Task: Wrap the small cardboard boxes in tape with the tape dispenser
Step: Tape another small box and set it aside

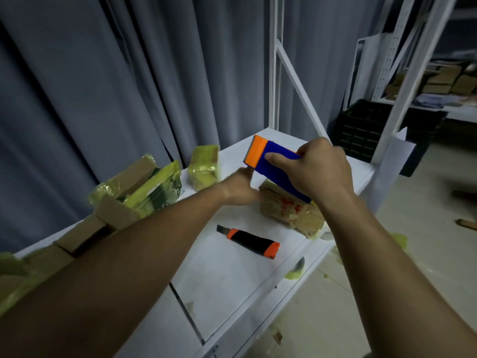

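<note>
The blue-and-orange tape dispenser is gripped by the right hand. Just beneath its fingers, a taped cardboard box is touched by the left hand; whether those fingers are curled cannot be told.

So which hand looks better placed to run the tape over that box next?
Probably the right hand: it already grips the tape dispenser just above the box. The left hand rests beside the box.

Tilted blue-orange tape dispenser above taped box

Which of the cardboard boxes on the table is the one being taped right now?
The box with red markings, directly under the blue and orange tape dispenser that the right hand grips. The yellow-wrapped boxes farther left lie untouched.
</note>
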Demonstrator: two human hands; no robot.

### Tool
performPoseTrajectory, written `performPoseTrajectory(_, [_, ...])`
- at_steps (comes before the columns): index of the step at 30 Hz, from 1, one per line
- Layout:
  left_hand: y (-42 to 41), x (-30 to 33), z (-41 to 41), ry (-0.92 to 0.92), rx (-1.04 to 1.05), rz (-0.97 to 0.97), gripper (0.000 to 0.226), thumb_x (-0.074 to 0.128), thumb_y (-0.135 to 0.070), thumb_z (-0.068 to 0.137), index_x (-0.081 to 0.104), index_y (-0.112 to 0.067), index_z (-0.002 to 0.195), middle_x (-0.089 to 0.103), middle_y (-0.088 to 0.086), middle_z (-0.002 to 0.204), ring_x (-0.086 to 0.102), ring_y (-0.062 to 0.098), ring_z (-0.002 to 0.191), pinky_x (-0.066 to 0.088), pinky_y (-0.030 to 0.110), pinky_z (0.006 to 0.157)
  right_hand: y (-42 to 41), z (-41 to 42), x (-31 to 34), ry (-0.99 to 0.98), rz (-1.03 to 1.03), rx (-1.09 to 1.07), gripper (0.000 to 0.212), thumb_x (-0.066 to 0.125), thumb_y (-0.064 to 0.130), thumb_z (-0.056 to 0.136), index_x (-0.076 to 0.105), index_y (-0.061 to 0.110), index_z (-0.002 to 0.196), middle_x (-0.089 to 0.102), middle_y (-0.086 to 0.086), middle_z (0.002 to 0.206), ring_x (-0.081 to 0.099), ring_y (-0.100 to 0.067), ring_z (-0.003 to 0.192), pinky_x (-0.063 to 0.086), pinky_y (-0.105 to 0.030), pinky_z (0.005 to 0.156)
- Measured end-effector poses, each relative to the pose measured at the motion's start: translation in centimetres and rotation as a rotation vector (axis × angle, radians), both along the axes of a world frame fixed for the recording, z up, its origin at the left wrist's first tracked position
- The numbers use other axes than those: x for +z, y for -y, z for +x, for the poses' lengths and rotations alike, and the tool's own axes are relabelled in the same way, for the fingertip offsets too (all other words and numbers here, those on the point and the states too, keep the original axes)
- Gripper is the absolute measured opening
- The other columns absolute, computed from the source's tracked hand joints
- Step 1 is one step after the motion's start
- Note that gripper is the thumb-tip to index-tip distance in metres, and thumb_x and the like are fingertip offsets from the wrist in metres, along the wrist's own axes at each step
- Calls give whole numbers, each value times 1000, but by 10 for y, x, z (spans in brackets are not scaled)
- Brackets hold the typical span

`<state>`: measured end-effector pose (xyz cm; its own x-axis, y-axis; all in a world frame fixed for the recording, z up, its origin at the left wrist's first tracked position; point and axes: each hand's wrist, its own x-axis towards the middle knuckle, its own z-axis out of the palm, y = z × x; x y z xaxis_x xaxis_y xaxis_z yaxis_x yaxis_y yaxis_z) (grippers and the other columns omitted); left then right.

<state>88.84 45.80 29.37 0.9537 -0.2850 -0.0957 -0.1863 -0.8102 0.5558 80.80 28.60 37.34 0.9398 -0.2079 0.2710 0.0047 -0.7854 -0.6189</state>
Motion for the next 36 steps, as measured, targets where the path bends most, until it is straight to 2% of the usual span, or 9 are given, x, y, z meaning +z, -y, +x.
performPoseTrajectory(4, [40,-31,-17,11,-77,126,88,75,-76,58,35,-37,127,51,-1,121,54,20,109,51,42,95,25,-11,-4,-14,10,-36,63,69,72,78,69,10,82,63,-5,73,60,-22,70,50,-37,59])
performPoseTrajectory(6, [56,-40,-19,48,-71,196,96,70,-78,61,25,-36,134,41,3,134,46,24,120,44,44,103,35,-16,-6,-28,1,-47,63,69,72,79,69,9,81,63,-5,73,60,-20,68,47,-35,57])
performPoseTrajectory(9, [70,-48,-26,72,107,47,114,68,-87,47,19,-36,137,30,4,140,43,25,124,45,42,102,49,-16,-7,-31,16,-68,62,69,72,79,68,10,81,63,-4,73,60,-19,67,45,-33,56])
performPoseTrajectory(18, [82,-34,-21,62,300,-174,84,66,-65,71,28,-30,137,29,6,134,50,30,113,51,42,94,62,-16,3,65,106,-92,58,71,70,76,68,12,76,64,-4,72,62,-23,70,40,-31,51])
performPoseTrajectory(22, [75,2,-33,39,420,-378,69,50,-72,71,36,-35,128,39,8,124,61,21,85,59,38,77,53,-27,19,169,148,-79,58,68,72,78,69,14,75,59,-1,63,57,-15,60,32,-27,48])
performPoseTrajectory(25, [57,23,-49,-36,508,-459,64,45,-74,72,38,-36,122,57,13,117,70,26,80,56,29,60,39,-40,30,216,169,-38,59,67,72,78,69,14,74,59,0,61,56,-13,58,32,-27,48])
performPoseTrajectory(29, [15,31,-86,-109,621,-506,83,45,-89,59,46,-35,122,67,13,112,65,34,102,55,48,88,11,-61,44,217,168,79,60,66,74,78,67,14,80,64,-1,69,62,-18,65,44,-29,50])
performPoseTrajectory(33, [-36,29,-139,-157,748,-531,93,42,-95,56,53,-36,127,72,7,105,70,29,92,58,50,78,-26,-91,60,217,167,194,64,67,74,76,70,10,77,65,-6,67,63,-22,63,55,-40,57])
performPoseTrajectory(36, [-50,49,-207,-173,795,-608,80,40,-82,73,54,-28,130,73,5,105,72,22,90,60,46,77,-56,-118,66,212,155,291,65,67,74,74,65,9,68,58,-8,61,60,-26,62,41,-33,49])
